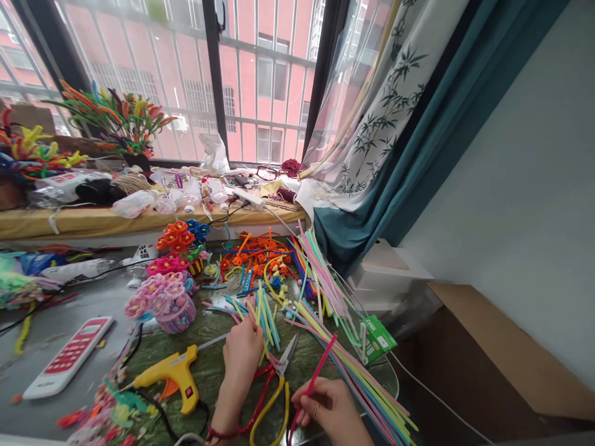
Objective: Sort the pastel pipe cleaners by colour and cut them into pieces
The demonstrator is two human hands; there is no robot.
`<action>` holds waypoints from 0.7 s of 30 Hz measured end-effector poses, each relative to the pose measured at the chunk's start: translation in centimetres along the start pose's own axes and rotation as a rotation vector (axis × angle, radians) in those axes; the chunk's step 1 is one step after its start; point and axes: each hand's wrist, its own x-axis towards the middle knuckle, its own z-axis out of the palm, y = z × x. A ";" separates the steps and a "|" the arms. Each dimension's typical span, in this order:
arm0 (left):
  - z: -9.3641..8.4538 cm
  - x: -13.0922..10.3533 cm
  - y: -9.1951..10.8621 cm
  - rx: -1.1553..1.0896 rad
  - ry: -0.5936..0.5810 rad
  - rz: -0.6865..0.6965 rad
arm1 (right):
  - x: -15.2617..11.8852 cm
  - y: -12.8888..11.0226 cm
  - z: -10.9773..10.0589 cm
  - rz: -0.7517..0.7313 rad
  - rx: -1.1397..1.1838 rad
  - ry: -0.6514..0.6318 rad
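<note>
My left hand (242, 348) reaches over a pile of short pastel pipe cleaners (267, 319), its fingers bent down onto them; what the fingertips hold is hidden. My right hand (325, 406), low in the view, pinches a long red pipe cleaner (320, 365) that slants up to the right. Between the hands lie scissors (287, 354) with red and yellow handles, blades pointing up. Long pastel pipe cleaners (353, 368) run diagonally beside and beyond my right hand. A yellow glue gun (174, 376) rests left of my left wrist.
Fuzzy flower bouquets (174, 303) stand behind the glue gun. A white power strip (67, 357) lies at the left. Orange pipe-cleaner pieces (260, 251) are heaped at the back. A green card (379, 337) sits at the table's right edge, near a cardboard box (511, 347). Plastic bottles (134, 203) line the sill.
</note>
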 end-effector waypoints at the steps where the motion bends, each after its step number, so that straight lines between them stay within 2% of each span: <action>1: -0.3 -0.5 -0.1 -0.027 0.012 0.015 | 0.0 0.1 -0.1 0.020 0.016 0.003; 5: -0.8 -3.9 -1.0 -0.179 0.009 0.144 | 0.2 -0.8 -0.1 0.094 0.040 0.073; 7: -0.5 -5.9 -1.5 -0.326 -0.058 0.227 | 0.3 -2.0 0.3 0.108 0.029 0.108; 8: -0.2 -6.7 -1.7 -0.484 -0.112 0.271 | 0.4 -2.6 0.6 0.106 0.026 0.120; 11: 0.5 -8.6 -2.3 -0.748 -0.219 0.315 | 0.8 -4.3 1.6 0.092 0.054 0.134; 14: 0.6 -9.6 -2.5 -0.733 -0.237 0.333 | 1.0 -5.2 2.6 0.064 0.103 0.124; 21: 0.0 -11.1 -2.7 -0.627 -0.170 0.360 | 0.8 -5.6 3.7 0.065 0.124 0.088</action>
